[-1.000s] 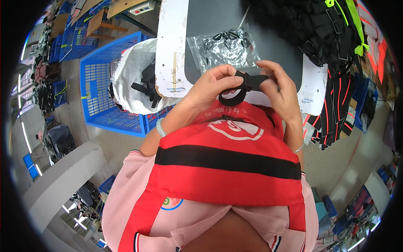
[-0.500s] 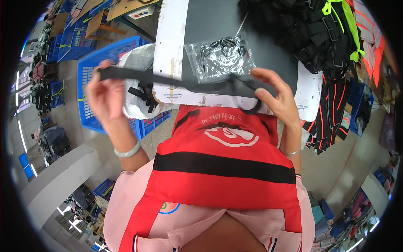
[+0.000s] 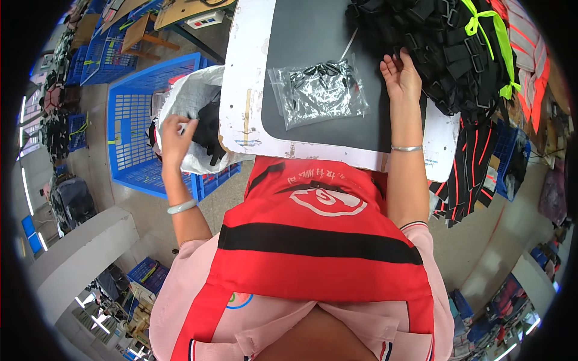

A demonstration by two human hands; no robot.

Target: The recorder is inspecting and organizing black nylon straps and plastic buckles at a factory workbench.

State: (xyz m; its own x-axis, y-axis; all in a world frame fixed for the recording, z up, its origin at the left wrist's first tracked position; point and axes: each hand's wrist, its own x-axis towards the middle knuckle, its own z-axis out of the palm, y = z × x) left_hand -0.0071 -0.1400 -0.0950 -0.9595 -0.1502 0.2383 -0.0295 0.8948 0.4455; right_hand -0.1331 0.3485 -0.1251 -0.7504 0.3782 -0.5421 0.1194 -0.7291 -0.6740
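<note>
My left hand [image 3: 176, 143] is over the mouth of a white woven sack [image 3: 174, 96], its fingers bent and slightly apart, with no strap seen in them. Black webbing straps [image 3: 209, 123] lie inside the sack beside my fingertips. On the right, my right hand [image 3: 402, 79] reaches over the table to the near left edge of a heap of black straps with buckles [image 3: 448, 57]. Its fingers are curled but apart, the tips against the heap; a firm hold on any strap does not show. A clear plastic bag of small black parts [image 3: 322, 90] lies on the dark table mat [image 3: 301, 36].
The sack stands in a blue plastic basket [image 3: 127, 132] left of the white-edged table [image 3: 236, 72]. A neon yellow-green ribbon [image 3: 478, 21] is tied at the heap's right side. Black-and-orange striped strips [image 3: 460, 174] hang off the table's right, beside another blue basket [image 3: 512, 162].
The black strap stretched between my hands has left them. My left hand moved right to the sack, whose contents now look fuller. My right hand moved away from me to the strap heap.
</note>
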